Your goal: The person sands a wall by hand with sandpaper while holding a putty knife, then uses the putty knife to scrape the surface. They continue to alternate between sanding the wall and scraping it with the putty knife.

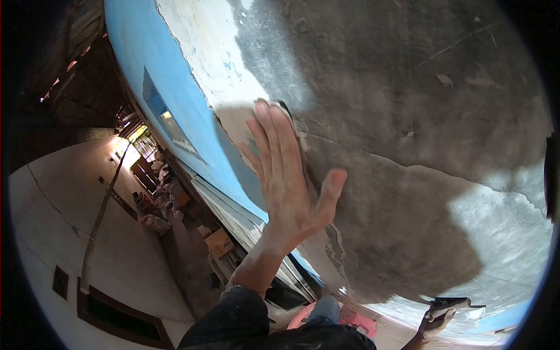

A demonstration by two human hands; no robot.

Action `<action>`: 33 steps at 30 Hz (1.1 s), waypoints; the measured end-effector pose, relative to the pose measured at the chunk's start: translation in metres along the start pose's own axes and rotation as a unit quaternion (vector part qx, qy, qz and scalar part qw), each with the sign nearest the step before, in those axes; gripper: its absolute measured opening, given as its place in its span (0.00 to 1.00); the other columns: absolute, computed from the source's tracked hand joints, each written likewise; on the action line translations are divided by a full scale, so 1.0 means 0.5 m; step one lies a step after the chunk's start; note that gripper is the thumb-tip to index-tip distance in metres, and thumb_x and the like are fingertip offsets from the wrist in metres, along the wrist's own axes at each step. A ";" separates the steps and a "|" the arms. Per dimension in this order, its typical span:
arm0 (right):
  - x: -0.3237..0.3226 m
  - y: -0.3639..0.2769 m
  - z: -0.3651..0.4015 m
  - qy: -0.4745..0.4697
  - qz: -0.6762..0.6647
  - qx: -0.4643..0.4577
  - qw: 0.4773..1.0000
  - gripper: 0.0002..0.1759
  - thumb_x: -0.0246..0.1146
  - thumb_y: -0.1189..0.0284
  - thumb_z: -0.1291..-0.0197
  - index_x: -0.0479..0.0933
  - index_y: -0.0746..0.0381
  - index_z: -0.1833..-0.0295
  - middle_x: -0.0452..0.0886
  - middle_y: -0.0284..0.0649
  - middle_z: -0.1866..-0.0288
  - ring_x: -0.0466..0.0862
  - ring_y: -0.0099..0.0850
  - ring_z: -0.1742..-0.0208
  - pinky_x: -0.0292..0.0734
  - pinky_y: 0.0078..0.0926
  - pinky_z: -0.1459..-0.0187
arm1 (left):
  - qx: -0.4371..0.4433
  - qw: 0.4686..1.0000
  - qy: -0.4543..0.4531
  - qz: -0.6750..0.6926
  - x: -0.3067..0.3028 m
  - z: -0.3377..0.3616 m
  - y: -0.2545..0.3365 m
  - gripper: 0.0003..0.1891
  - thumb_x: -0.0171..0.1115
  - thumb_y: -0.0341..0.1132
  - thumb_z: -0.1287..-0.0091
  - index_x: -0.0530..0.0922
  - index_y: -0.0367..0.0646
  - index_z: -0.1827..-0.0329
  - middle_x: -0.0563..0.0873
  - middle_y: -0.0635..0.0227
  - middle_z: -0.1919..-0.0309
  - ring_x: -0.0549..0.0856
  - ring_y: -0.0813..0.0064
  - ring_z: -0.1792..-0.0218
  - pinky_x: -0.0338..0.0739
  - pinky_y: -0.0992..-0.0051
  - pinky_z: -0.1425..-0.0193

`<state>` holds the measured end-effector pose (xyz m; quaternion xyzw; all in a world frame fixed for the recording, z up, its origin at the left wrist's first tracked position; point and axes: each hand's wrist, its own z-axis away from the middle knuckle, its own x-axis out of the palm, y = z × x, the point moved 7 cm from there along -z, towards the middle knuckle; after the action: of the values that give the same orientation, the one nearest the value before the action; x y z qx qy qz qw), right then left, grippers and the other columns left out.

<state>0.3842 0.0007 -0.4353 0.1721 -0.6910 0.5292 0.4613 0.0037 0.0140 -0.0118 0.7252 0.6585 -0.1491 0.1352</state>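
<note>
My left hand (290, 169) is raised, palm toward the wall (396, 192), with its fingers stretched out and the thumb apart. It appears to lie flat against the wall near a pale strip beside the blue paint; exact contact cannot be made out. A dark shadow edge runs behind the fingertips. At the lower right, my right hand (434, 326) is closed around the handle of a trowel (458, 304), whose flat metal blade is close to the wall. The wall is mostly grey plaster, with shadowed areas and a thin ragged line across it.
Blue painted wall (137, 41) with a window opening (169, 116) stands to the left. Farther off, a passage holds a cardboard box (219, 242) and piled bags (160, 169). A pole (102, 219) leans across the white wall. Something pink (356, 322) is below me.
</note>
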 end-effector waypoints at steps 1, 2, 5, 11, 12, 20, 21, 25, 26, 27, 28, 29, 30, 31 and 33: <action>0.006 -0.002 -0.004 -0.027 0.010 -0.004 1.000 0.24 0.55 0.53 0.32 0.67 0.58 0.40 0.74 0.35 0.63 0.63 0.20 0.81 0.60 0.15 0.82 | 0.001 1.000 -0.012 0.002 0.004 0.008 0.002 0.50 0.31 0.71 0.33 0.42 0.35 0.23 0.42 0.39 0.24 0.35 0.38 0.24 0.27 0.36 0.28; 0.008 -0.006 -0.005 -0.053 0.021 -0.008 0.998 0.23 0.55 0.53 0.32 0.67 0.59 0.42 0.74 0.35 0.63 0.64 0.20 0.81 0.60 0.15 0.81 | 0.016 1.000 -0.003 -0.012 -0.003 -0.003 0.003 0.49 0.35 0.69 0.32 0.42 0.33 0.23 0.42 0.38 0.24 0.35 0.37 0.24 0.26 0.35 0.29; -0.016 0.005 -0.011 -0.062 0.025 0.010 0.998 0.23 0.55 0.53 0.31 0.66 0.60 0.44 0.74 0.36 0.63 0.64 0.20 0.81 0.61 0.15 0.81 | 0.043 0.998 0.022 -0.035 -0.028 -0.058 -0.005 0.49 0.43 0.65 0.31 0.43 0.31 0.23 0.43 0.36 0.25 0.35 0.36 0.25 0.25 0.34 0.30; -0.023 0.006 -0.010 -0.033 0.014 -0.003 0.999 0.25 0.58 0.54 0.34 0.65 0.58 0.41 0.73 0.34 0.66 0.63 0.20 0.82 0.60 0.17 0.80 | 0.033 0.999 0.011 0.000 -0.010 -0.016 0.008 0.49 0.40 0.66 0.31 0.42 0.31 0.23 0.43 0.36 0.25 0.35 0.36 0.25 0.27 0.36 0.28; -0.024 0.005 -0.012 -0.047 0.018 0.001 0.999 0.25 0.58 0.54 0.34 0.65 0.58 0.40 0.72 0.34 0.66 0.63 0.20 0.82 0.60 0.17 0.80 | 0.029 1.000 -0.002 -0.011 -0.006 -0.003 0.009 0.49 0.37 0.68 0.32 0.41 0.32 0.23 0.43 0.37 0.25 0.34 0.37 0.25 0.27 0.37 0.28; 0.070 -0.045 -0.002 -0.133 0.118 -0.056 0.982 0.27 0.50 0.50 0.31 0.69 0.62 0.73 0.71 0.40 0.83 0.74 0.32 0.80 0.83 0.43 0.54 | 0.026 0.998 0.036 -0.043 -0.036 -0.090 -0.005 0.49 0.35 0.68 0.31 0.41 0.33 0.23 0.43 0.37 0.25 0.35 0.35 0.25 0.27 0.35 0.29; 0.083 -0.048 -0.002 -0.137 0.142 -0.056 0.979 0.28 0.46 0.49 0.30 0.66 0.60 0.76 0.67 0.37 0.84 0.69 0.31 0.82 0.81 0.48 0.55 | 0.023 0.999 0.025 -0.039 -0.030 -0.069 -0.001 0.49 0.35 0.68 0.31 0.41 0.33 0.23 0.43 0.37 0.25 0.35 0.36 0.25 0.26 0.35 0.29; 0.020 -0.034 -0.014 -0.097 0.204 -0.040 0.973 0.29 0.48 0.49 0.29 0.68 0.61 0.76 0.70 0.39 0.83 0.70 0.30 0.82 0.75 0.31 0.70 | 0.022 0.999 -0.027 -0.002 0.001 0.035 0.013 0.48 0.46 0.64 0.32 0.46 0.30 0.24 0.46 0.35 0.26 0.37 0.36 0.24 0.26 0.32 0.31; 0.021 -0.032 -0.010 -0.100 0.194 -0.039 0.975 0.29 0.48 0.49 0.29 0.68 0.61 0.75 0.70 0.39 0.83 0.70 0.30 0.81 0.75 0.30 0.70 | 0.029 0.999 -0.021 -0.016 -0.002 0.028 0.011 0.48 0.46 0.64 0.31 0.46 0.30 0.24 0.46 0.35 0.25 0.37 0.36 0.24 0.25 0.32 0.31; 0.024 -0.031 -0.007 -0.105 0.185 -0.037 0.976 0.29 0.48 0.48 0.30 0.68 0.61 0.75 0.70 0.39 0.82 0.70 0.30 0.81 0.74 0.29 0.71 | 0.034 0.999 -0.015 -0.032 -0.008 0.015 0.005 0.48 0.46 0.63 0.31 0.46 0.30 0.24 0.46 0.35 0.25 0.37 0.37 0.24 0.24 0.32 0.31; 0.029 -0.032 -0.003 -0.111 0.178 -0.034 0.977 0.29 0.48 0.48 0.30 0.68 0.62 0.74 0.70 0.39 0.82 0.70 0.29 0.81 0.74 0.28 0.71 | 0.037 0.998 -0.010 -0.048 -0.016 0.002 -0.001 0.47 0.46 0.63 0.31 0.46 0.31 0.24 0.45 0.36 0.25 0.36 0.37 0.24 0.24 0.31 0.32; 0.037 -0.032 -0.001 -0.118 0.169 -0.031 0.978 0.29 0.49 0.48 0.30 0.68 0.62 0.73 0.71 0.39 0.82 0.70 0.29 0.81 0.73 0.27 0.72 | 0.034 0.998 -0.004 -0.056 -0.023 -0.016 -0.006 0.47 0.46 0.63 0.31 0.46 0.31 0.24 0.45 0.36 0.25 0.36 0.37 0.24 0.23 0.32 0.32; 0.046 -0.033 0.002 -0.124 0.161 -0.028 0.979 0.29 0.49 0.48 0.30 0.68 0.62 0.73 0.71 0.39 0.81 0.70 0.29 0.81 0.73 0.26 0.73 | 0.030 0.998 0.003 -0.063 -0.030 -0.038 -0.010 0.47 0.46 0.62 0.31 0.47 0.31 0.24 0.45 0.36 0.25 0.35 0.36 0.24 0.22 0.32 0.32; 0.056 -0.038 0.003 -0.129 0.154 -0.029 0.979 0.29 0.49 0.47 0.30 0.68 0.62 0.72 0.71 0.39 0.81 0.70 0.29 0.81 0.72 0.25 0.73 | 0.027 0.997 0.010 -0.067 -0.034 -0.047 -0.012 0.47 0.46 0.62 0.31 0.47 0.31 0.24 0.45 0.36 0.25 0.35 0.36 0.24 0.22 0.32 0.32; 0.080 -0.047 0.009 -0.052 0.154 -0.021 0.986 0.27 0.51 0.47 0.31 0.68 0.63 0.66 0.71 0.38 0.80 0.70 0.27 0.81 0.68 0.19 0.77 | 0.026 0.999 0.010 -0.024 -0.025 -0.024 -0.003 0.47 0.45 0.62 0.31 0.47 0.30 0.24 0.46 0.36 0.25 0.34 0.36 0.25 0.21 0.32 0.33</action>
<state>0.3786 -0.0025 -0.3893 0.0807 -0.7432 0.5698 0.3414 0.0016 0.0075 0.0042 0.7141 0.6729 -0.1614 0.1062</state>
